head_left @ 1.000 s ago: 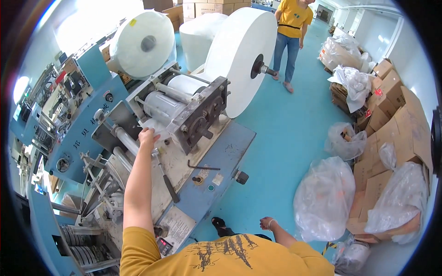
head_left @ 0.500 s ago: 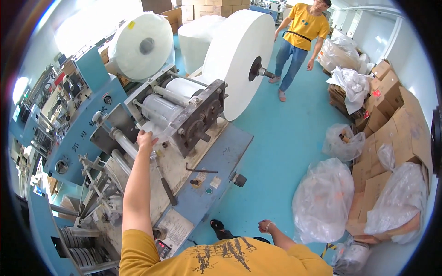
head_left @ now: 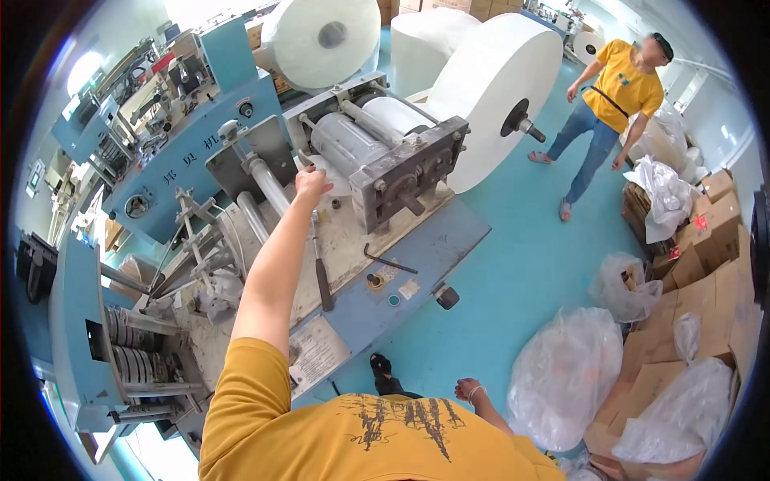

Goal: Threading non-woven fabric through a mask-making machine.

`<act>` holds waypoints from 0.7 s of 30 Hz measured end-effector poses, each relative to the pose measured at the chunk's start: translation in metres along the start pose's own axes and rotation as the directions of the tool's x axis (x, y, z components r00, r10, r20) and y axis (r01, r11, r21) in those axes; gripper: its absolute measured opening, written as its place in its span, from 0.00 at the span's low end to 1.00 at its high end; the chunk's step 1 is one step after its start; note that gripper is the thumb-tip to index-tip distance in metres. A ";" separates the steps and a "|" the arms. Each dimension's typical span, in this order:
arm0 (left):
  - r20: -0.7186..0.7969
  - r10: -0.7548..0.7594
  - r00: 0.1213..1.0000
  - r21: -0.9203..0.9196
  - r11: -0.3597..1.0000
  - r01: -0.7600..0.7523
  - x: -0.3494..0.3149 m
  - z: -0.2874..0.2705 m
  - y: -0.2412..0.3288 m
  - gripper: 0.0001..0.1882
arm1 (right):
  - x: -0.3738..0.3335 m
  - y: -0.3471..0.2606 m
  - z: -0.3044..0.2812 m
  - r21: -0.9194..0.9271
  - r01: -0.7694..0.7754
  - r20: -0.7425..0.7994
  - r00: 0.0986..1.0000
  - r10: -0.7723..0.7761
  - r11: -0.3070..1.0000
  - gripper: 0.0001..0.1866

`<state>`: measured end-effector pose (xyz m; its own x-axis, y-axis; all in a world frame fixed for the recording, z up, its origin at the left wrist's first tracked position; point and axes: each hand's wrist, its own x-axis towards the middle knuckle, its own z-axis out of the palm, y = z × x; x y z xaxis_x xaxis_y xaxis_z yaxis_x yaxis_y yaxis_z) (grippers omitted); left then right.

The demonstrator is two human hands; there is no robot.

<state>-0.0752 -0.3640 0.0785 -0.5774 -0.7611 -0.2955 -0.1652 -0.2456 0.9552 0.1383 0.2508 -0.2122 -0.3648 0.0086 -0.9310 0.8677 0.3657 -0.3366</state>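
My left arm reaches out over the blue machine, and my left hand (head_left: 311, 186) is closed at the edge of a white sheet (head_left: 335, 178) hanging below a metal roller (head_left: 346, 143). The fingertips are partly hidden. Next to this hand are a smooth bar (head_left: 269, 188) and the dark roller frame (head_left: 413, 172). Below it on the machine bed lies a wrench with a black handle (head_left: 323, 280), and to the right of that a black hex key (head_left: 390, 259). Low by my side hangs my right hand (head_left: 467, 390), a bracelet at its wrist, its fingers curled with nothing in them.
A huge white paper roll (head_left: 489, 104) sits on a shaft behind the rollers, with another roll (head_left: 321, 44) farther left. A person in a yellow shirt (head_left: 622, 88) stands beyond it on the teal floor (head_left: 497, 264). Plastic bags (head_left: 565, 377) and cardboard boxes (head_left: 702, 313) line the right.
My view has swung left, so the machine and the person sit farther right in it. The person's legs are farther apart. My left hand stays by the white sheet; my right hand still hangs low.
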 end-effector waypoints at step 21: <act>0.085 -0.049 0.995 -0.016 0.999 0.051 -0.001 -0.003 0.004 0.27 | -0.016 0.008 0.002 -0.018 0.009 -0.038 0.999 -0.010 1.000 0.11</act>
<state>-0.0730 -0.3656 0.0828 -0.6342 -0.6945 -0.3399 -0.1816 -0.2935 0.9385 0.1516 0.2519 -0.2005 -0.3861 0.0405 -0.9216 0.8579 0.3829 -0.3426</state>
